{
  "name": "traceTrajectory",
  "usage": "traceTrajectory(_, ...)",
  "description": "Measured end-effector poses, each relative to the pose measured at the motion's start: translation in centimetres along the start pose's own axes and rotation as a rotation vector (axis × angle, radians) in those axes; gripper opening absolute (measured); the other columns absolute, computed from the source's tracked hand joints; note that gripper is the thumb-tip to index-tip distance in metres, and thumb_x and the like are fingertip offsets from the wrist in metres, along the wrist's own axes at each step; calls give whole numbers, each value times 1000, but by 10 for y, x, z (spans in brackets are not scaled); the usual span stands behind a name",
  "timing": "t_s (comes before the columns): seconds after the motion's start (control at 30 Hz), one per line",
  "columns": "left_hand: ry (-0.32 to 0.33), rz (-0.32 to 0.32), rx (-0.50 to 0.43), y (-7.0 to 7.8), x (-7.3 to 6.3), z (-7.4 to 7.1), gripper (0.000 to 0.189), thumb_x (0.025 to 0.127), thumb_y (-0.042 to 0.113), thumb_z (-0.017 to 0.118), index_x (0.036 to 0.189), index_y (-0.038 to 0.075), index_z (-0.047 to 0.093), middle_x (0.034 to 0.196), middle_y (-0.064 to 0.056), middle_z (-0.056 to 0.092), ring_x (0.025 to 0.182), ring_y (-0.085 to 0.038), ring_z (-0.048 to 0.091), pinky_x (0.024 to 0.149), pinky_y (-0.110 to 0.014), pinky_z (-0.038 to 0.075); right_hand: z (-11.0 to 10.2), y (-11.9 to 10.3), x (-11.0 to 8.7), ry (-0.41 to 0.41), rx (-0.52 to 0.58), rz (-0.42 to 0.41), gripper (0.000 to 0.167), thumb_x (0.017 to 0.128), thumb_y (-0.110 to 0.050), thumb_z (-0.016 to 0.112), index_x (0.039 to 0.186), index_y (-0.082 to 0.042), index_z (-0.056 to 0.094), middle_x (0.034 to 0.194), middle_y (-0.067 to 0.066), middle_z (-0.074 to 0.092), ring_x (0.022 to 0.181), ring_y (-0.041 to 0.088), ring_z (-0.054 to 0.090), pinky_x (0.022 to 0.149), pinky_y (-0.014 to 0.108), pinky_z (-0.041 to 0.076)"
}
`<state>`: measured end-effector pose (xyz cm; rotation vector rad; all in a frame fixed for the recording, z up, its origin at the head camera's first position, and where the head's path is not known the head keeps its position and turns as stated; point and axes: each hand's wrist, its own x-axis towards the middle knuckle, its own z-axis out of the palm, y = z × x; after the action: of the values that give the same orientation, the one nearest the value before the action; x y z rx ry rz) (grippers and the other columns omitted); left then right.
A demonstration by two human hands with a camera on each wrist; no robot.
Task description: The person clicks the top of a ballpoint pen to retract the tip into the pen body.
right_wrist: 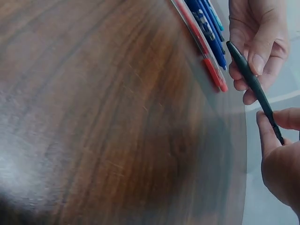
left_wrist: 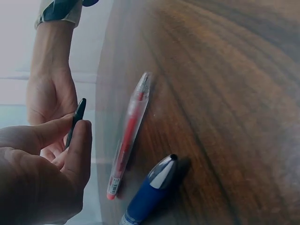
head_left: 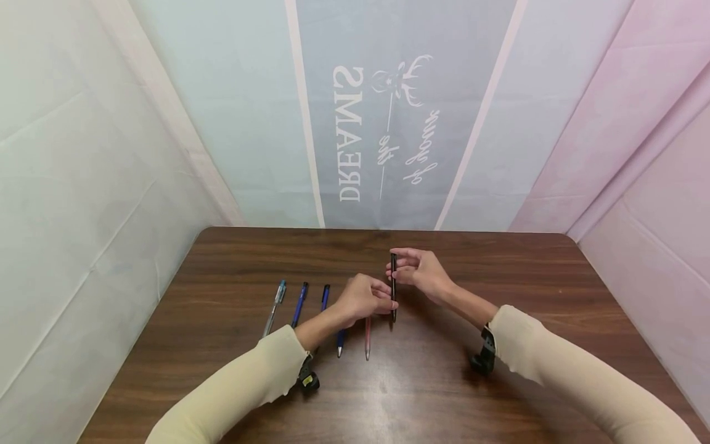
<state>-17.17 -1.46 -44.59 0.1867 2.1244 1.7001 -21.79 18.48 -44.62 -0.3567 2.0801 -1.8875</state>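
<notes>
A slim black pen (head_left: 394,287) is held between both hands, above the table in the wrist views. My left hand (head_left: 362,301) pinches it near its lower end, thumb and fingers on either side. Toward the other end, my right hand (head_left: 423,271) grips it between thumb and fingers. In the right wrist view the pen (right_wrist: 251,79) runs slanted from one hand to the other. Just below the left hand lies a clear pen with red ink (left_wrist: 130,129); beside it is a dark blue pen (left_wrist: 151,190), partly covered by the left hand in the head view.
Left of the hands, another blue pen (head_left: 300,303) and a clear pen with a light-blue top (head_left: 275,306) lie roughly parallel in the row. The brown wooden table (head_left: 499,394) ends at a printed cloth (head_left: 383,209) at the back, with cloth walls at both sides.
</notes>
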Motion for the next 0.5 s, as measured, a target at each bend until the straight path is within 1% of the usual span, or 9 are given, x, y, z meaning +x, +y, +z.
traceTrajectory(0.17,13,50,126,-3,-6,1,21,84,7,89,100,-2,78,86,-6,80,76,-13,76,68,-26,63,3,1,-6,5,-23,2,61,97,11,67,153,12,44,126,36,67,103,23,76,91,35,64)
traceTrajectory(0.3,-3,73,161,-4,-11,2,22,84,7,89,100,-3,77,86,-7,79,77,-14,75,67,-26,63,4,2,-11,9,-53,5,60,97,9,69,152,11,46,123,32,70,106,29,76,90,34,64)
traceTrajectory(0.5,-12,84,203,-6,-17,5,20,84,6,88,99,-2,77,85,-6,79,75,-13,74,66,-25,62,7,4,-16,4,-108,-5,58,96,7,71,150,12,49,122,30,72,109,36,75,88,30,64)
